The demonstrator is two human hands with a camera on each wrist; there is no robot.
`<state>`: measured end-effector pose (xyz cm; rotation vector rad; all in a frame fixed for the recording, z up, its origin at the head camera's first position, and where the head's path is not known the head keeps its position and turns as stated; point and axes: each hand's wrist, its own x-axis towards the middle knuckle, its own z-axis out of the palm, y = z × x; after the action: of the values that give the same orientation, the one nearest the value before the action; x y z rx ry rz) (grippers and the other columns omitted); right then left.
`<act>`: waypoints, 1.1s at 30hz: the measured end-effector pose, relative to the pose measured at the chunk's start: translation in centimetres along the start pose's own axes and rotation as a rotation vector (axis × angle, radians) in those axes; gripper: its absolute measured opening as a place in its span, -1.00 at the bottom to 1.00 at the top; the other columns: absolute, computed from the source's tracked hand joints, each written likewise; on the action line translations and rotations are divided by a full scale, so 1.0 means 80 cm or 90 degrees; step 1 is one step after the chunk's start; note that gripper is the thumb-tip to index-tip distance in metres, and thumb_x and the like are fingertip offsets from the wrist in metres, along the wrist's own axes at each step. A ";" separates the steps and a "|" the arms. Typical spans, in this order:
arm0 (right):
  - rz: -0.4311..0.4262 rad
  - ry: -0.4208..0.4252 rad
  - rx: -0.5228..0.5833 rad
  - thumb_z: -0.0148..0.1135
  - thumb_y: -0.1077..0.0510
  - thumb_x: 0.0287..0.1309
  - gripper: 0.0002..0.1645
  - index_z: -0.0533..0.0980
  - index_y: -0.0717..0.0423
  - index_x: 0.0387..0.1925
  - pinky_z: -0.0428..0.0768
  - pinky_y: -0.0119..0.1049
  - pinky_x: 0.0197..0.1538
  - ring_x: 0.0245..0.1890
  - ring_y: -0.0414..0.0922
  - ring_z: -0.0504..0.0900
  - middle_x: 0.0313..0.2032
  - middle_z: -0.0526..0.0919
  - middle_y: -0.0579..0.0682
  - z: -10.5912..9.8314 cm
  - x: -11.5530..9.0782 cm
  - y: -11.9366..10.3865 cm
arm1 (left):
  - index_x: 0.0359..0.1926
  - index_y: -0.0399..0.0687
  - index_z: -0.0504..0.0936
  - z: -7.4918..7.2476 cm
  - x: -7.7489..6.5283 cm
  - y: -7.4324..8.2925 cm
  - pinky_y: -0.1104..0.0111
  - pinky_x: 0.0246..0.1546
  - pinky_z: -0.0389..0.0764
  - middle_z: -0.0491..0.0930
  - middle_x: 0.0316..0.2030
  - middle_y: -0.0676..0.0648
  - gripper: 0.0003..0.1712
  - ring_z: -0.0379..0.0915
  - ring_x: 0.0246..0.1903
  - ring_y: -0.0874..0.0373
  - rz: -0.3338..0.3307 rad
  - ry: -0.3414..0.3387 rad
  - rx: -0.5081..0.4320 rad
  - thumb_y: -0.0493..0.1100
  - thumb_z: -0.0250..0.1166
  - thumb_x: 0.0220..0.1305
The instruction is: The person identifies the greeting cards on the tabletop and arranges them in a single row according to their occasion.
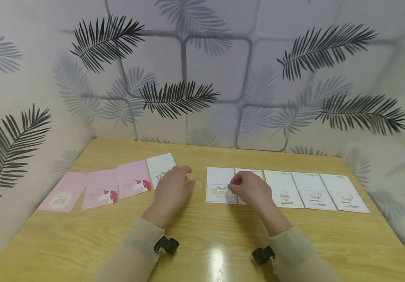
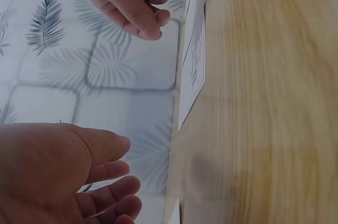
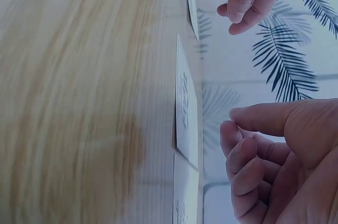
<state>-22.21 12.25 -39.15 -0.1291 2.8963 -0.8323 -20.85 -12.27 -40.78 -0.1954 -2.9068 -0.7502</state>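
Note:
My left hand (image 1: 175, 188) hovers over a white card with gold lettering (image 1: 161, 161) at the end of the left row, covering part of it. Its fingers are apart and slightly bent, with nothing between them in the left wrist view. My right hand (image 1: 253, 188) hangs above the right row, over the edge of a white card with gold "Thank" lettering (image 1: 220, 176) and the card beside it (image 1: 250, 171). The thumb and index finger come close together; the other fingers curl loosely. The right wrist view shows air between this hand (image 3: 274, 166) and the cards, and nothing held.
Three pink cards (image 1: 100, 178) lie at the left of the wooden table (image 1: 195, 235). Further right are a diamond-print card (image 1: 281, 180) and two cards with matching gold prints (image 1: 311, 184). A leaf-patterned backdrop (image 1: 216, 129) stands behind and at both sides.

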 end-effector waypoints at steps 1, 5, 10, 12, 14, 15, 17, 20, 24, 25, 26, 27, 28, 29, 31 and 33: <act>-0.001 0.002 0.002 0.40 0.02 0.48 -0.83 0.75 0.00 -0.09 0.66 -0.02 -0.11 -0.24 -0.07 0.67 -0.12 0.77 -0.07 0.002 0.001 -0.002 | 0.35 -0.14 0.68 -0.003 -0.001 -0.004 0.02 -0.03 0.73 0.71 0.03 -0.17 -0.55 0.68 -0.03 -0.09 -0.002 0.008 0.000 -0.09 0.42 0.56; 0.000 0.002 0.011 0.39 0.00 0.49 -0.77 0.77 0.00 0.02 0.68 0.02 -0.03 -0.16 -0.06 0.72 -0.05 0.79 -0.06 0.009 0.004 -0.014 | 0.36 -0.16 0.67 -0.010 -0.004 -0.020 -0.01 -0.02 0.71 0.69 0.06 -0.19 -0.54 0.64 0.01 -0.17 -0.009 0.029 -0.002 -0.09 0.39 0.57; -0.010 0.000 0.018 0.40 -0.02 0.49 -0.68 0.78 0.00 0.13 0.69 0.03 0.02 -0.05 -0.03 0.76 -0.02 0.82 -0.06 0.019 0.010 -0.035 | 0.39 -0.16 0.65 -0.018 -0.006 -0.042 -0.06 0.00 0.69 0.67 0.11 -0.24 -0.52 0.59 0.08 -0.25 -0.026 0.042 0.004 -0.07 0.37 0.59; -0.014 -0.002 0.024 0.40 -0.02 0.48 -0.65 0.77 0.00 0.16 0.69 0.02 0.02 -0.04 -0.04 0.77 -0.01 0.82 -0.07 0.024 0.013 -0.042 | 0.40 -0.17 0.64 -0.021 -0.007 -0.049 -0.10 0.02 0.68 0.65 0.15 -0.27 -0.51 0.57 0.11 -0.28 -0.031 0.046 0.007 -0.07 0.36 0.59; -0.018 -0.006 0.033 0.40 -0.02 0.48 -0.63 0.76 0.01 0.19 0.69 0.00 0.00 -0.07 -0.07 0.77 -0.01 0.82 -0.09 0.029 0.016 -0.047 | 0.42 -0.19 0.62 -0.025 -0.008 -0.056 -0.12 0.06 0.66 0.63 0.19 -0.30 -0.50 0.55 0.15 -0.31 -0.038 0.046 0.008 -0.08 0.34 0.60; -0.020 -0.007 0.037 0.40 -0.03 0.48 -0.61 0.75 0.01 0.20 0.69 -0.02 -0.01 -0.09 -0.08 0.77 -0.01 0.82 -0.10 0.032 0.017 -0.050 | 0.43 -0.20 0.61 -0.026 -0.009 -0.059 -0.13 0.07 0.65 0.63 0.21 -0.31 -0.48 0.54 0.16 -0.32 -0.041 0.046 0.009 -0.08 0.33 0.61; -0.029 -0.007 0.047 0.40 -0.03 0.47 -0.58 0.75 0.02 0.23 0.69 -0.04 -0.04 -0.10 -0.10 0.77 -0.01 0.82 -0.11 0.037 0.021 -0.056 | 0.45 -0.23 0.59 -0.029 -0.009 -0.065 -0.15 0.10 0.63 0.61 0.22 -0.33 -0.46 0.53 0.18 -0.33 -0.047 0.046 0.013 -0.07 0.32 0.61; -0.044 -0.007 0.061 0.40 -0.03 0.47 -0.55 0.73 0.04 0.26 0.69 -0.03 0.00 -0.05 -0.07 0.77 0.01 0.82 -0.10 0.043 0.026 -0.067 | 0.47 -0.26 0.57 -0.033 -0.009 -0.074 -0.15 0.14 0.62 0.61 0.21 -0.34 -0.43 0.52 0.19 -0.33 -0.056 0.047 0.015 -0.05 0.31 0.62; -0.057 -0.019 0.073 0.40 -0.03 0.48 -0.53 0.72 0.06 0.29 0.69 0.01 0.10 0.06 -0.02 0.76 0.05 0.81 -0.07 0.049 0.032 -0.086 | 0.48 -0.27 0.55 -0.038 -0.009 -0.085 -0.16 0.13 0.62 0.62 0.17 -0.33 -0.42 0.52 0.18 -0.31 -0.073 0.041 0.016 -0.05 0.29 0.63; -0.058 -0.024 0.074 0.40 -0.03 0.48 -0.53 0.72 0.05 0.30 0.69 0.01 0.12 0.07 -0.02 0.76 0.06 0.81 -0.07 0.051 0.034 -0.090 | 0.49 -0.27 0.55 -0.039 -0.010 -0.088 -0.16 0.13 0.61 0.62 0.17 -0.33 -0.42 0.52 0.18 -0.31 -0.079 0.038 0.016 -0.05 0.28 0.63; -0.059 -0.028 0.074 0.40 -0.03 0.48 -0.52 0.72 0.05 0.30 0.69 0.01 0.14 0.08 -0.02 0.75 0.08 0.81 -0.07 0.054 0.036 -0.094 | 0.49 -0.27 0.54 -0.039 -0.011 -0.090 -0.16 0.14 0.61 0.62 0.18 -0.33 -0.42 0.52 0.19 -0.31 -0.086 0.036 0.015 -0.05 0.28 0.63; -0.059 -0.034 0.076 0.40 -0.03 0.49 -0.52 0.72 0.05 0.31 0.68 0.01 0.15 0.10 -0.02 0.75 0.09 0.80 -0.06 0.056 0.037 -0.097 | 0.49 -0.27 0.54 -0.040 -0.012 -0.092 -0.17 0.14 0.61 0.62 0.18 -0.33 -0.42 0.52 0.19 -0.31 -0.092 0.034 0.018 -0.06 0.28 0.63; -0.060 -0.040 0.078 0.40 -0.03 0.49 -0.52 0.71 0.05 0.32 0.68 0.02 0.17 0.11 -0.02 0.75 0.11 0.80 -0.05 0.058 0.039 -0.101 | 0.49 -0.27 0.55 -0.040 -0.013 -0.095 -0.18 0.15 0.61 0.62 0.17 -0.33 -0.42 0.53 0.19 -0.31 -0.097 0.033 0.018 -0.06 0.28 0.63; -0.059 -0.045 0.080 0.40 -0.03 0.50 -0.51 0.71 0.05 0.32 0.67 0.02 0.19 0.13 -0.01 0.75 0.12 0.80 -0.05 0.060 0.041 -0.104 | 0.48 -0.28 0.55 -0.041 -0.014 -0.097 -0.18 0.15 0.60 0.62 0.17 -0.33 -0.42 0.53 0.19 -0.31 -0.101 0.031 0.017 -0.06 0.27 0.63; -0.058 -0.050 0.080 0.40 -0.04 0.50 -0.51 0.71 0.05 0.33 0.66 0.01 0.21 0.14 -0.01 0.74 0.14 0.79 -0.04 0.064 0.046 -0.109 | 0.48 -0.29 0.55 -0.041 -0.015 -0.102 -0.19 0.16 0.60 0.62 0.17 -0.34 -0.43 0.53 0.18 -0.31 -0.104 0.028 0.015 -0.07 0.27 0.62; -0.053 -0.059 0.086 0.40 -0.04 0.50 -0.50 0.70 0.05 0.34 0.65 0.01 0.23 0.15 -0.01 0.74 0.17 0.78 -0.03 0.067 0.051 -0.114 | 0.46 -0.31 0.56 -0.041 -0.016 -0.106 -0.20 0.18 0.59 0.62 0.17 -0.35 -0.43 0.54 0.17 -0.33 -0.101 0.029 0.015 -0.08 0.28 0.61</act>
<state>-25.02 1.29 -39.22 -0.2688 2.7558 -1.0041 -20.59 -21.38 -42.14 0.0561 -2.9114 -0.7336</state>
